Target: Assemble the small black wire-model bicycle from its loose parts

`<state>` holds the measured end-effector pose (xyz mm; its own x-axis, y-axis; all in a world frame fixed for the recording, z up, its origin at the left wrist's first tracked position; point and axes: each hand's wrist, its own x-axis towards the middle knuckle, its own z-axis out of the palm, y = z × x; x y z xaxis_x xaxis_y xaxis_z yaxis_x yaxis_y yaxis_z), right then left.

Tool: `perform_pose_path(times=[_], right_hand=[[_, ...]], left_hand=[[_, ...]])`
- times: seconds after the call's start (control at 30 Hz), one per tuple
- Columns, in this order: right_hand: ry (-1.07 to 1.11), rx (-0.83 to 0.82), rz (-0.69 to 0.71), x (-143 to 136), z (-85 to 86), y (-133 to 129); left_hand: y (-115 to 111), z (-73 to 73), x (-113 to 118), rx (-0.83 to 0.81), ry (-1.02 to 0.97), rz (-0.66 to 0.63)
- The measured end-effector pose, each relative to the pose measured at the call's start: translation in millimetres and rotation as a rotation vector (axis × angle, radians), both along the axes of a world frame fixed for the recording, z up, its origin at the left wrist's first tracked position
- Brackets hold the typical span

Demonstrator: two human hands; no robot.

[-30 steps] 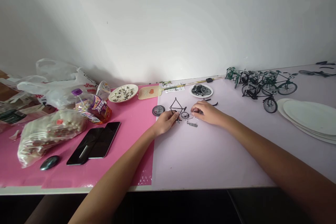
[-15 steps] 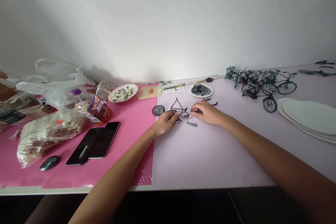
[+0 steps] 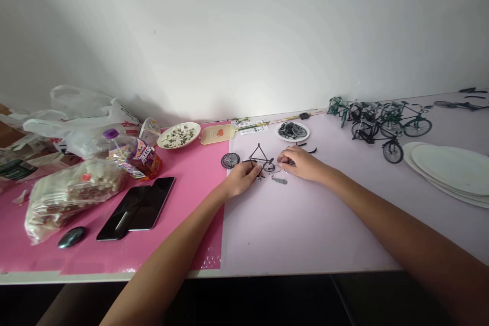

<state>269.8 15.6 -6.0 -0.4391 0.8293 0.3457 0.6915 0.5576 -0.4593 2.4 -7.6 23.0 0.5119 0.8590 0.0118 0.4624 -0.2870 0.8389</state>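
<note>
Holding a black bike frame [image 3: 261, 153] in the left hand [image 3: 241, 178], with thumb and fingers clamped on its lower side and a pointed corner toward twelve o'clock; curling the right hand [image 3: 300, 163] just beside the frame at three, with fingertips close to thumb, though too small in view to tell whether closed on a part; reading the clock from the frame, at nine and near the left hand a spoked wheel [image 3: 230, 161], over the seam of pink sheet [image 3: 187, 188] and lilac sheet [image 3: 267, 234]; at five, lying flat, a thin grey piece [image 3: 280, 181]; at two, a small plate [image 3: 292, 140] heaped with black parts [image 3: 292, 131]; between two and three, a pair of black strips [image 3: 313, 151] and, beyond, a cluster of green and black bikes [image 3: 369, 136]; at three, well apart, a stack of white plates [image 3: 453, 170]; at eight, two overlapping phones [image 3: 153, 204]; at nine, beyond the wheel, a purple-capped bottle [image 3: 133, 155].
</note>
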Motion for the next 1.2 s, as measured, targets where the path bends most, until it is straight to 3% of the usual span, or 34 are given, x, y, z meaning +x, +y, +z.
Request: perform_pose_path(times=[1.2], right_hand=[[-0.017, 0.0, 0.003, -1.1, 0.3, 0.1]], left_hand=[[1.2, -0.2, -0.7, 0.026, 0.021, -0.022]])
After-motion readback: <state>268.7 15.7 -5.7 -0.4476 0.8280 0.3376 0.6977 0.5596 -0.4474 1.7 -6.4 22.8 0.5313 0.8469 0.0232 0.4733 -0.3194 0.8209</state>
